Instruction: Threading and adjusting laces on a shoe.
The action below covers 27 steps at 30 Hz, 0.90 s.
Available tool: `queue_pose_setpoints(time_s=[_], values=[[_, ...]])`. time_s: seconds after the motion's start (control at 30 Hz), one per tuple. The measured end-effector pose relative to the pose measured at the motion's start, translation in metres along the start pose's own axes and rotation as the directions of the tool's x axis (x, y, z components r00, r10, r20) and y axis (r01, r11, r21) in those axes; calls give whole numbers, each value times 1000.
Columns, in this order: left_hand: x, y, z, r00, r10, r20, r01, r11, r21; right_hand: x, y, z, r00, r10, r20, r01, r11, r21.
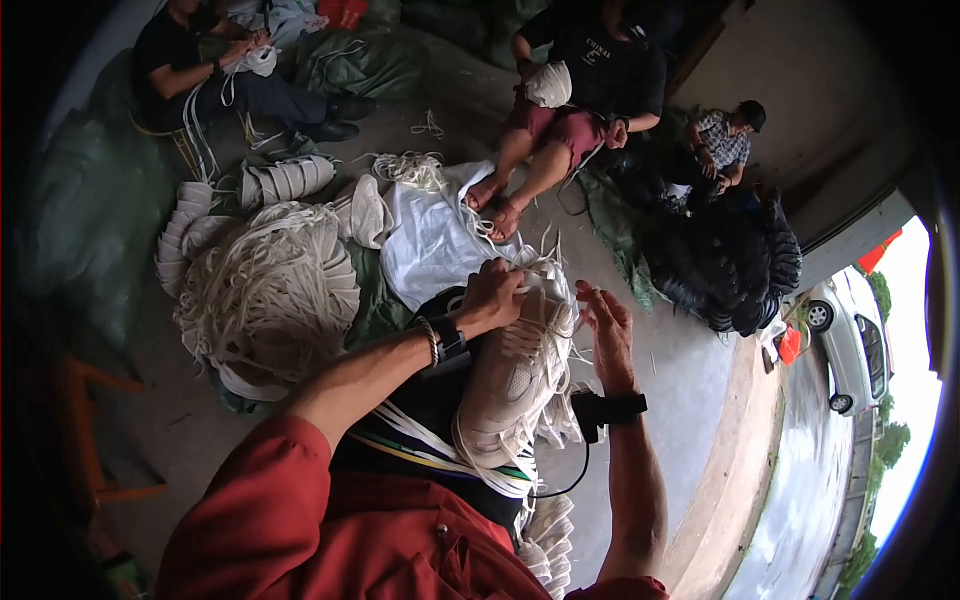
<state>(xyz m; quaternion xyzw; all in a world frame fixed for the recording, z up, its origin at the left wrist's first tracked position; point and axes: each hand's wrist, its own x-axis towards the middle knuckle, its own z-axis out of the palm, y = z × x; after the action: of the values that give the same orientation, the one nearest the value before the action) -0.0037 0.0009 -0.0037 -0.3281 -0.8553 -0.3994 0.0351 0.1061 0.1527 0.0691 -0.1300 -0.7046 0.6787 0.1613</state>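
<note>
Across my lap lies a stack of off-white shoe uppers (515, 385), with white laces threaded through the eyelets and hanging loose down the right side. My left hand (490, 298) is closed on the far end of the top shoe upper, by its upper eyelets. Just right of that end, my right hand (607, 330) is raised with thumb and forefinger pinched together. Whatever sits between those fingertips is too fine to make out. A bundle of white laces (425, 450), with some yellow and green strands, runs over my thigh beneath the uppers.
At left is a large heap of shoe uppers and laces (265, 290). A white sack (430, 235) lies ahead, near a seated person's bare feet (495, 210). Two more people sit farther back. Dark uppers (715, 260) are piled at right; an orange stool (95, 430) stands at left.
</note>
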Motion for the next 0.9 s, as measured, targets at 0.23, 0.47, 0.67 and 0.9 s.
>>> queue_pose_setpoints(time_s=[0.23,0.47,0.67,0.9], values=[[5,-43,-20,983,-74,166,158,799,-580,9,33,-8,992,53,112,-12,942,-336],[-23,-140,-75,788,-613,62,450,503,-738,3,33,-9,994,46,99,-9,939,-343],[-72,-221,-108,688,-726,-19,624,604,-495,6,35,-7,993,75,96,-48,964,-263],[-67,-84,-52,986,41,-162,-75,974,-214,-1,14,-14,991,137,-3,-137,990,45]])
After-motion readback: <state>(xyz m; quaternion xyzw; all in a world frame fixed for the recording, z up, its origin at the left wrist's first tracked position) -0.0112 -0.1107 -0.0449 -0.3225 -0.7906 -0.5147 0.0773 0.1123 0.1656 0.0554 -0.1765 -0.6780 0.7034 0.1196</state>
